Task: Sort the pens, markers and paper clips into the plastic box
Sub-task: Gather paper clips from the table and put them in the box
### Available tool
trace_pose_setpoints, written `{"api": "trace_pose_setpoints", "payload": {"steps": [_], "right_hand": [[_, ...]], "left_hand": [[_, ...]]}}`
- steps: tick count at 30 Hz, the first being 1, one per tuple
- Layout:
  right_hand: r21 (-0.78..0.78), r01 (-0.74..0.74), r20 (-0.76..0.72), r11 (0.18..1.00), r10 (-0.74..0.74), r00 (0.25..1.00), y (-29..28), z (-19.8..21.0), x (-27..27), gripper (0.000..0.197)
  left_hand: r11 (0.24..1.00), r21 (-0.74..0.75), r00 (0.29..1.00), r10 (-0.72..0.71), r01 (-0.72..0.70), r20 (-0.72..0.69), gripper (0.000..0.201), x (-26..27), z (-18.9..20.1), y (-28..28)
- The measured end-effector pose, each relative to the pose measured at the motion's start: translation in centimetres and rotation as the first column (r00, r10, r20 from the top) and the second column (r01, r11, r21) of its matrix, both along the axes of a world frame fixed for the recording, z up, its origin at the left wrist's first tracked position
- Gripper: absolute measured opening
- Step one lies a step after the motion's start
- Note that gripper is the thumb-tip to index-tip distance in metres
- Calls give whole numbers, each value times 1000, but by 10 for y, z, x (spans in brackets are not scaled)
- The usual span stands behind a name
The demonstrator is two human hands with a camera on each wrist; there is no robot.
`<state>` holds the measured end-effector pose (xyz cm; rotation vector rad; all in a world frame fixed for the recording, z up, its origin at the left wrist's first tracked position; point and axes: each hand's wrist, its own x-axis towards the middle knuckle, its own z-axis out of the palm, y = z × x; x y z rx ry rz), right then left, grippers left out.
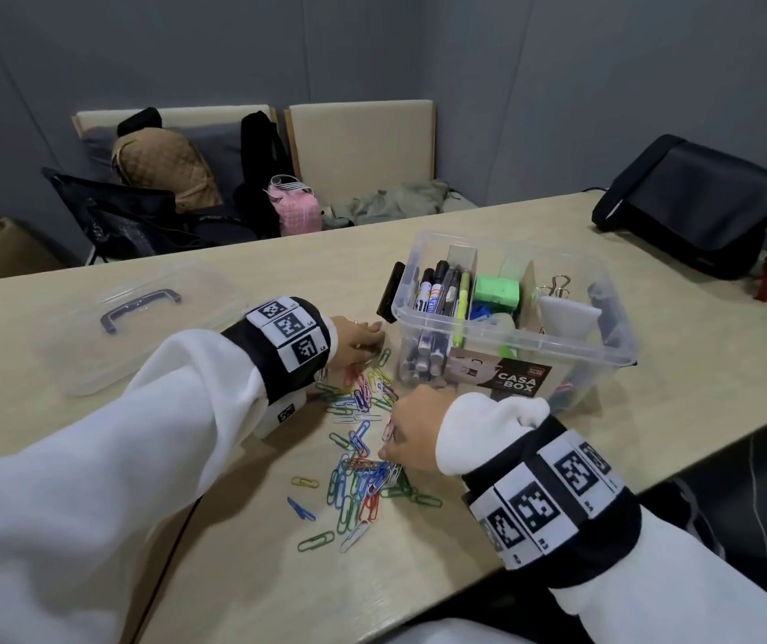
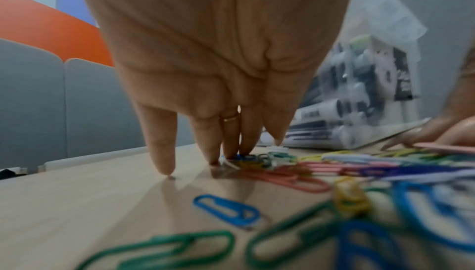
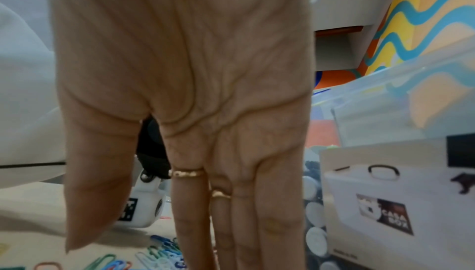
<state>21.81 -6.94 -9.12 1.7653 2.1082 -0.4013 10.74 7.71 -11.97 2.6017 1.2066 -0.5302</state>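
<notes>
Coloured paper clips [image 1: 363, 457] lie scattered on the table in front of the clear plastic box [image 1: 605, 364]. Several pens and markers [image 1: 437, 295] stand in the box's left compartment. My left hand [image 1: 372, 341] reaches the far end of the pile. Its straight fingers [image 2: 231, 148] press down on a few clips [image 2: 308, 173], with the thumb close beside them. My right hand [image 1: 393, 450] rests on the clips close to the box's front wall [image 3: 385, 193]. Its fingers [image 3: 195, 223] point straight down at the clips [image 3: 159, 254]; their tips are cut off.
The box's clear lid [image 1: 140, 327] with a dark handle lies at the left. A black bag [image 1: 698, 202] sits at the far right corner. A green block [image 1: 495, 292] and binder clips [image 1: 558, 283] fill other compartments. A black object [image 1: 391, 290] leans against the box's left side.
</notes>
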Motion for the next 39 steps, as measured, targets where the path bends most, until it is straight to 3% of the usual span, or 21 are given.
{"api": "trace_pose_setpoints", "payload": {"steps": [9, 13, 17, 19, 22, 28, 33, 39], "right_hand": [[-12, -33, 25, 999, 33, 999, -1, 0, -3, 47], [-35, -15, 19, 999, 15, 1000, -1, 2, -2, 48], [-39, -3, 12, 999, 4, 1000, 1, 2, 1, 48], [-31, -3, 7, 1000, 4, 1000, 2, 1, 2, 48], [-27, -13, 14, 1000, 13, 1000, 2, 1, 3, 44], [-40, 3, 32, 999, -2, 999, 0, 2, 2, 44], [-55, -23, 22, 998, 24, 999, -1, 10, 5, 42], [-28, -28, 47, 999, 29, 998, 5, 21, 17, 37]], "left_hand": [[984, -153, 995, -86, 92, 45, 56, -37, 6, -42], [993, -63, 995, 99, -100, -25, 75, -60, 9, -45], [920, 7, 913, 391, -393, -116, 91, -87, 5, -36], [891, -11, 880, 447, -454, -159, 94, -93, 3, -34], [908, -69, 903, 400, -414, -158, 93, -90, 2, -39], [959, -226, 985, 169, -170, -22, 96, -61, 0, -64], [951, -244, 964, 225, -187, 140, 91, -32, 15, -59], [961, -260, 992, 112, -95, 54, 67, 1, 14, -47]]}}
